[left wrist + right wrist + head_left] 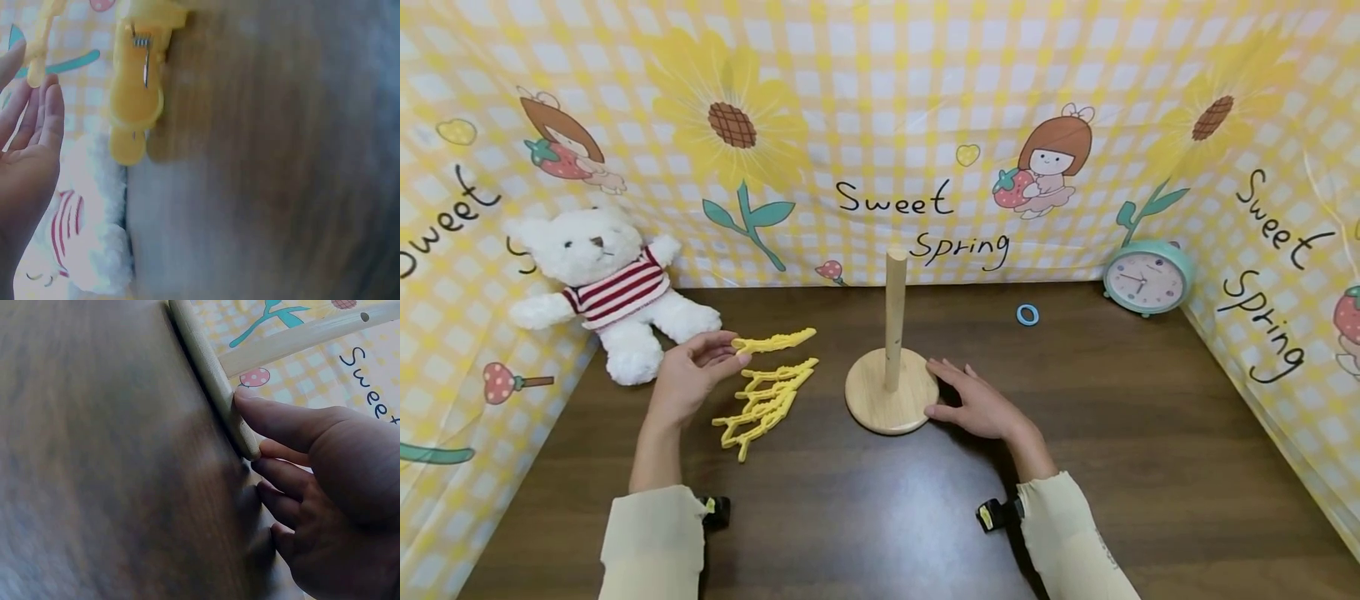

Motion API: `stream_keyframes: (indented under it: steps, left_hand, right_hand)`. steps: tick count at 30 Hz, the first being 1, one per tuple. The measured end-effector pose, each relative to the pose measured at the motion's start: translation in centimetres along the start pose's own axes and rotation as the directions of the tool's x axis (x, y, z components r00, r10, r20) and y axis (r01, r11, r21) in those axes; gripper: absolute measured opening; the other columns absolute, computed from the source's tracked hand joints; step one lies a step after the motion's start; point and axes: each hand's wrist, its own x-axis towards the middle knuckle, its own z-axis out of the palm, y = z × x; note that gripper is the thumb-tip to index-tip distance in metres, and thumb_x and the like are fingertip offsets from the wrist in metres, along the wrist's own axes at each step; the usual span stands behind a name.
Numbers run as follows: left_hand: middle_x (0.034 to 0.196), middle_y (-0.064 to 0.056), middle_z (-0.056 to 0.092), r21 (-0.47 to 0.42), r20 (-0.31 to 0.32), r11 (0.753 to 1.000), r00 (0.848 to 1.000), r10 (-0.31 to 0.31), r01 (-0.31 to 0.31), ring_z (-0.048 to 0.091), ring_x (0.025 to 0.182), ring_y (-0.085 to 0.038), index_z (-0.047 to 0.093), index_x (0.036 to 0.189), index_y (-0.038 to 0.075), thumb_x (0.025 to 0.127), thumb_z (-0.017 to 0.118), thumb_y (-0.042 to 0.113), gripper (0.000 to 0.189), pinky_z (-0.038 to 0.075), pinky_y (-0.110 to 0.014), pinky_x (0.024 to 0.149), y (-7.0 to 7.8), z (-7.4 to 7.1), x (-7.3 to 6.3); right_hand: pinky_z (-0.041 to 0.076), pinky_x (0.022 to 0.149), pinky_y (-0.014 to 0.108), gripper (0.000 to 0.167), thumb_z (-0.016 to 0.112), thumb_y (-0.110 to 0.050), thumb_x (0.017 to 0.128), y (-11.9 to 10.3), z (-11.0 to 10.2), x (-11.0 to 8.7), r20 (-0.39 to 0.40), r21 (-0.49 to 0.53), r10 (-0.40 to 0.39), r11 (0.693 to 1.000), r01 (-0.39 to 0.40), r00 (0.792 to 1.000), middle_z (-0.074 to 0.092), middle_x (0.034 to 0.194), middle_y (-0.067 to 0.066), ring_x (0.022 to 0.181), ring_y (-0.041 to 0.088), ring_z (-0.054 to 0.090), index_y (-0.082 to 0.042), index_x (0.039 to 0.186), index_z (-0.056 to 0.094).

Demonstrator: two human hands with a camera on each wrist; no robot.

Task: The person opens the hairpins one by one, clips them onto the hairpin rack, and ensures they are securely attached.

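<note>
Pinches a yellow clip (777,341) in the left hand (688,375), near other clips (777,402) just right of it; touches the wooden stand (892,367), between both hands, with the loosely extended right hand (983,406).

Left hand (692,377): thumb and fingertips pinching
Right hand (985,406): palm down, thumb apart from forefinger
Left forearm (653,537): stretched forward
Right forearm (1075,533): slanting inward
</note>
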Motion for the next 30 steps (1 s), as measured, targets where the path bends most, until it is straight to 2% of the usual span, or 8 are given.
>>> stream_keyframes:
  steps: [7,12,15,18,24,30]
  left_hand:
    - [0.113,-0.008,0.062,-0.121,0.002,0.989,0.997,0.083,-0.083,0.060,0.101,-0.016,0.058,0.125,-0.007,0.089,0.080,0.011,0.046,0.053,-0.017,0.083,1.2,1.2,-0.2]
    - [0.111,-0.006,0.065,-0.271,0.040,0.954,0.988,0.147,-0.131,0.061,0.101,-0.017,0.059,0.120,-0.006,0.088,0.078,0.000,0.038,0.054,-0.020,0.085,1.9,2.0,-0.5]
    - [0.109,-0.005,0.065,-0.303,0.053,0.938,0.980,0.193,-0.168,0.062,0.101,-0.017,0.060,0.119,-0.006,0.088,0.077,-0.004,0.035,0.054,-0.021,0.086,2.2,2.6,-0.3]
    - [0.109,-0.007,0.065,-0.290,0.060,0.937,0.974,0.219,-0.193,0.061,0.101,-0.018,0.060,0.119,-0.006,0.087,0.077,-0.004,0.036,0.054,-0.021,0.087,2.7,3.0,-0.3]
    - [0.110,-0.008,0.064,-0.197,0.061,0.956,0.971,0.233,-0.217,0.061,0.102,-0.019,0.062,0.122,-0.007,0.088,0.079,0.002,0.038,0.054,-0.020,0.087,3.5,3.6,-0.3]
    - [0.109,-0.010,0.067,-0.126,0.078,0.962,0.965,0.252,-0.241,0.063,0.101,-0.019,0.064,0.123,-0.007,0.089,0.079,0.006,0.039,0.055,-0.021,0.085,3.9,4.0,-0.3]
  right_hand:
    - [0.005,0.123,0.052,0.075,0.071,-0.032,0.097,0.0,0.2,0.0,-0.009,0.004,-0.011,1.000,0.011,1.000,0.034,0.161,0.016,0.152,0.032,0.020,-0.001,0.156,0.036]
    - [0.005,0.123,0.052,0.074,0.071,-0.031,0.097,0.1,0.1,-0.1,-0.004,0.005,-0.005,1.000,0.005,1.000,0.033,0.161,0.016,0.152,0.033,0.020,0.000,0.156,0.036]
    - [0.005,0.123,0.052,0.075,0.070,-0.032,0.098,0.1,0.0,-0.2,-0.002,0.004,0.002,1.000,-0.002,1.000,0.033,0.161,0.016,0.152,0.032,0.020,-0.001,0.156,0.036]
    - [0.005,0.123,0.052,0.075,0.070,-0.032,0.098,0.0,-0.1,-0.2,-0.003,0.000,0.007,1.000,-0.007,1.000,0.033,0.161,0.015,0.152,0.032,0.020,-0.001,0.156,0.035]
    - [0.006,0.123,0.052,0.075,0.070,-0.032,0.097,0.0,-0.1,-0.1,-0.005,-0.006,0.009,1.000,-0.009,1.000,0.034,0.161,0.016,0.152,0.032,0.021,-0.002,0.156,0.036]
    - [0.005,0.123,0.052,0.075,0.071,-0.032,0.097,0.0,0.0,-0.1,-0.005,0.008,0.014,1.000,-0.014,1.000,0.033,0.161,0.015,0.152,0.031,0.020,-0.003,0.157,0.036]
